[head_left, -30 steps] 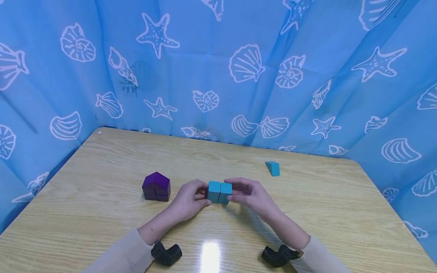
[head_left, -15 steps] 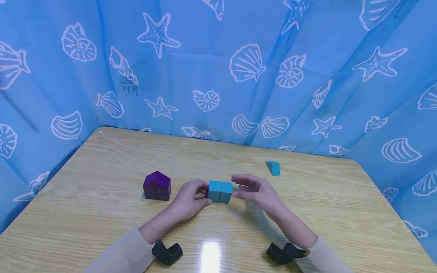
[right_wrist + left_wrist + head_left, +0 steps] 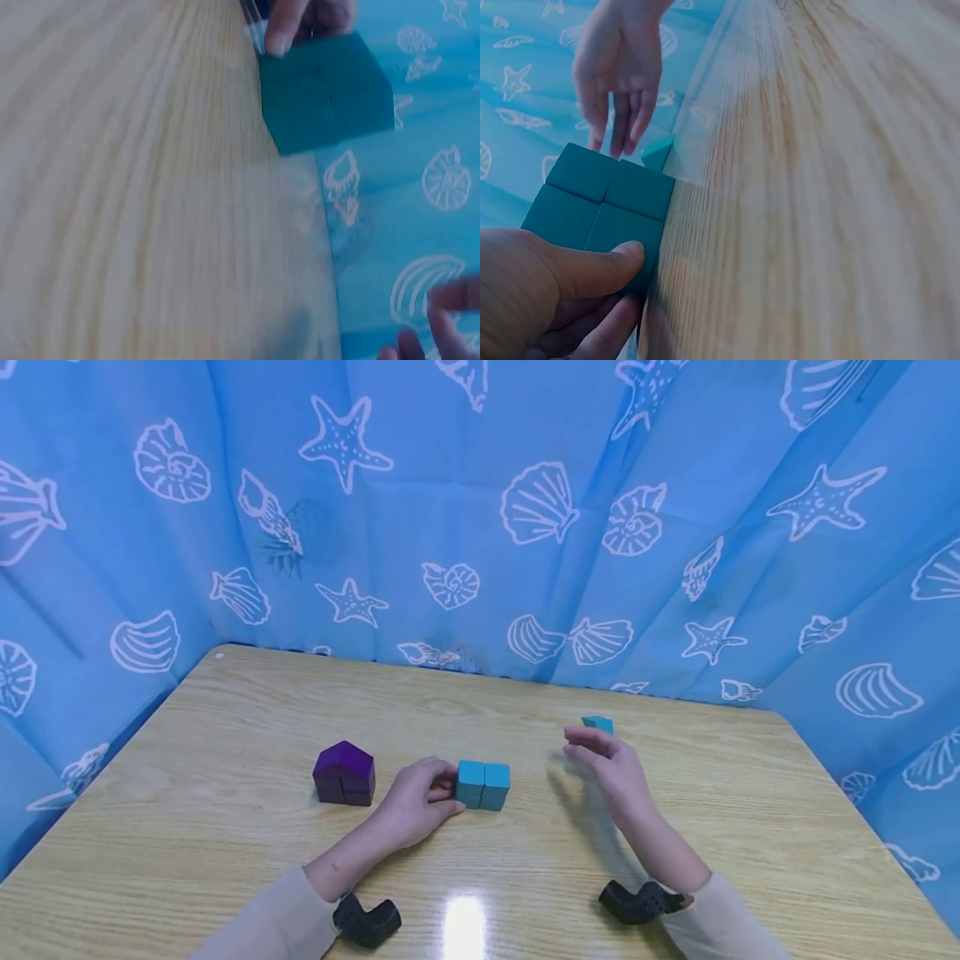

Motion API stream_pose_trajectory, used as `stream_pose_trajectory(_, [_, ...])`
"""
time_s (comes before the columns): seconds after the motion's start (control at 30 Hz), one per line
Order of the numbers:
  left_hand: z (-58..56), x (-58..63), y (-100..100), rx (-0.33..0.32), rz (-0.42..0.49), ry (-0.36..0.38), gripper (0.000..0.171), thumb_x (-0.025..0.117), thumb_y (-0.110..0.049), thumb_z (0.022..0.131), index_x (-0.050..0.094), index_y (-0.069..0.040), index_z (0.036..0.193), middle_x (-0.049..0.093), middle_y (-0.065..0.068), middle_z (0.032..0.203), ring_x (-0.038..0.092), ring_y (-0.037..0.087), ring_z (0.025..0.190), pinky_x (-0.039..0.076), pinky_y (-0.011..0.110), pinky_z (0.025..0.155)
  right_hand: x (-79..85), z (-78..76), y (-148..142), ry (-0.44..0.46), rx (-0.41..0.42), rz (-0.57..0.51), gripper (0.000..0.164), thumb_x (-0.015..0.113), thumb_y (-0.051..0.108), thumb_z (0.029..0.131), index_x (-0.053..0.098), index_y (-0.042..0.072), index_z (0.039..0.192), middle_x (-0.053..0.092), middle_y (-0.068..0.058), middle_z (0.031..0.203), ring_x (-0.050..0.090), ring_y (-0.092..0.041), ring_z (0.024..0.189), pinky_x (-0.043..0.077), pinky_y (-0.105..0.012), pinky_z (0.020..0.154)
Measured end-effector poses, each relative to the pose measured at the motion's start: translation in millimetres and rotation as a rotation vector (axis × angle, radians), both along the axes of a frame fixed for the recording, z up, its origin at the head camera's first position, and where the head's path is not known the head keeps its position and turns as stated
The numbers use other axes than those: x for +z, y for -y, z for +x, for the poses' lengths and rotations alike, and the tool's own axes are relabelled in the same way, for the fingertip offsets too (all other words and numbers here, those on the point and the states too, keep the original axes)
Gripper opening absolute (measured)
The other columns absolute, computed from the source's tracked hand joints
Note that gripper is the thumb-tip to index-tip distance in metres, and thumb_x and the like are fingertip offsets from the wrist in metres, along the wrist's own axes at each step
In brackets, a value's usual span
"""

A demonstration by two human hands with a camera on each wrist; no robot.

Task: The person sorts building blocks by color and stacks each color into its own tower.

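A squarish stack of blue blocks [image 3: 482, 786], with seams between the blocks, stands upright on the table. My left hand [image 3: 417, 806] grips its left side; in the left wrist view the thumb [image 3: 604, 268] lies on the front face and the fingers curl behind. To the right, my right hand [image 3: 618, 777] hovers above the table with fingers bent loosely and nothing between them. Its fingertips overlap a small blue wedge block [image 3: 600, 722] in the head view, hiding the wedge's lower part. The right wrist view shows the stack [image 3: 326, 94] from its other side.
Left of my left hand stands a purple block house [image 3: 343, 774] with a pointed top. The wooden table [image 3: 450, 702] ends at a blue curtain [image 3: 420, 493] printed with shells and starfish. Each wrist wears a black camera mount [image 3: 367, 922].
My right hand has let go of the stack's right side and moved right and away from me, to the wedge block. My left hand stays on the stack.
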State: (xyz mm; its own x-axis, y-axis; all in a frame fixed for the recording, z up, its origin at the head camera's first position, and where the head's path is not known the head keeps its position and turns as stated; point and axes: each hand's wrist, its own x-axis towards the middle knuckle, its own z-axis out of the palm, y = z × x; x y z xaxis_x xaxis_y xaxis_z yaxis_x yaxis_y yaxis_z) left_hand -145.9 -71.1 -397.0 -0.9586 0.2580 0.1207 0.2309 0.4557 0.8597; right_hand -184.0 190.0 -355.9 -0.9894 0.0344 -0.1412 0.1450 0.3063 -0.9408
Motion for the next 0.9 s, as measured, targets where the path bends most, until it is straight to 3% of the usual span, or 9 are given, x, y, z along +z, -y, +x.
stream_pose_trajectory(0.17, [-0.4,-1.0,0.1,0.001,-0.002,-0.004,0.03,0.072,0.004,0.081,0.063,0.003,0.109,0.06,0.01,0.1,0.06,0.023,0.097,0.058,0.029,0.083,-3.4,-9.7,-17.9,0.049,-0.127,-0.03,0.043,0.056,0.018,0.096,0.049,0.001,0.135,0.046,-0.012,0.14,0.054,-0.002,0.102,0.044,-0.035,0.105])
stream_pose_trajectory(0.3, [-0.5,-1.2,-0.1,0.0,0.003,0.005,0.03,0.072,0.004,0.081,0.062,0.003,0.11,0.06,0.01,0.101,0.06,0.024,0.099,0.058,0.029,0.084,-8.3,-17.7,-31.3,0.084,-0.226,-0.019,0.046,0.057,0.018,0.095,0.047,0.003,0.137,0.042,-0.011,0.141,0.048,-0.015,0.108,0.046,-0.031,0.096])
stream_pose_trajectory(0.5, [0.0,-1.5,0.2,-0.001,0.019,0.022,0.032,0.071,0.004,0.082,0.061,0.004,0.112,0.06,0.011,0.102,0.061,0.025,0.102,0.057,0.028,0.086,-15.2,-29.1,-42.9,0.104,-0.333,0.007,0.053,0.06,0.016,0.092,0.043,0.002,0.141,0.042,-0.013,0.142,0.047,-0.017,0.107,0.045,-0.028,0.089])
stream_pose_trajectory(0.63, [0.5,-1.4,1.1,0.004,0.021,0.023,0.032,0.071,0.004,0.082,0.061,0.004,0.112,0.06,0.011,0.102,0.061,0.025,0.102,0.057,0.028,0.085,-17.7,-35.6,-46.2,0.101,-0.286,0.034,0.061,0.061,0.018,0.092,0.035,0.001,0.145,0.036,-0.019,0.148,0.043,-0.029,0.125,0.042,-0.038,0.103])
stream_pose_trajectory(0.73, [0.3,-1.8,1.9,0.004,0.008,0.02,0.032,0.071,0.004,0.082,0.061,0.004,0.112,0.06,0.01,0.101,0.061,0.024,0.101,0.058,0.028,0.085,-18.8,-40.3,-47.0,0.119,-0.217,0.071,0.065,0.06,0.018,0.093,0.03,0.0,0.148,0.032,-0.021,0.151,0.033,-0.035,0.137,0.034,-0.045,0.114])
stream_pose_trajectory(0.9, [-1.8,-2.6,1.0,-0.011,-0.002,0.012,0.031,0.071,0.003,0.082,0.061,0.004,0.112,0.06,0.01,0.102,0.061,0.024,0.102,0.057,0.027,0.086,-18.7,-50.3,-46.2,0.145,-0.185,0.13,0.067,0.061,0.019,0.093,0.029,0.0,0.149,0.03,-0.021,0.153,0.028,-0.037,0.141,0.029,-0.048,0.117])
